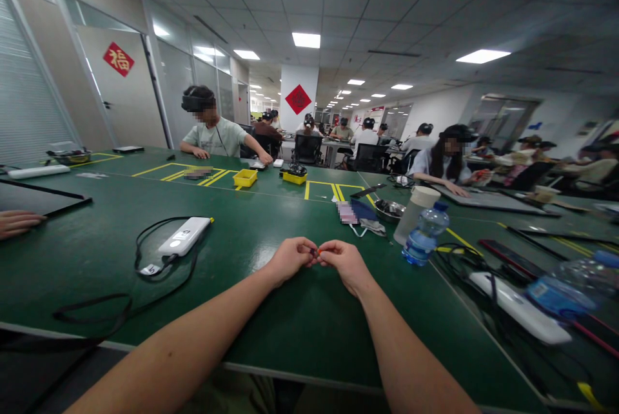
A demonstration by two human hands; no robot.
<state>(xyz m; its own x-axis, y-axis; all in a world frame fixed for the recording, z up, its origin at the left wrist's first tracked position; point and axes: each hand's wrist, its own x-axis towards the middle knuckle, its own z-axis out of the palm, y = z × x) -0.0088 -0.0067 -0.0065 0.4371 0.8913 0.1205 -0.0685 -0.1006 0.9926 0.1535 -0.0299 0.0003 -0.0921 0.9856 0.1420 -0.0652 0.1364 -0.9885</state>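
Both hands meet above the green table [271, 207] in front of me. My left hand [294, 258] pinches a tiny dark piece [313, 253] between thumb and fingers. Against it, my right hand [341, 259] pinches a small orange-red piece [318, 251]. The two pieces touch or nearly touch; their kind is too small to make out, and the fingertips hide most of them. To the left lies a white power bank [186, 236] with a black cable. Right of my hands stands a blue-capped water bottle [425, 233].
A frosted bottle [411, 214], a metal bowl [391, 209] and a dark cloth [363, 210] are ahead right. Yellow trays [245, 178] sit farther back. Cables and another white power bank [520, 307] lie at right. A co-worker's hand [19, 224] rests at far left; other people sit opposite.
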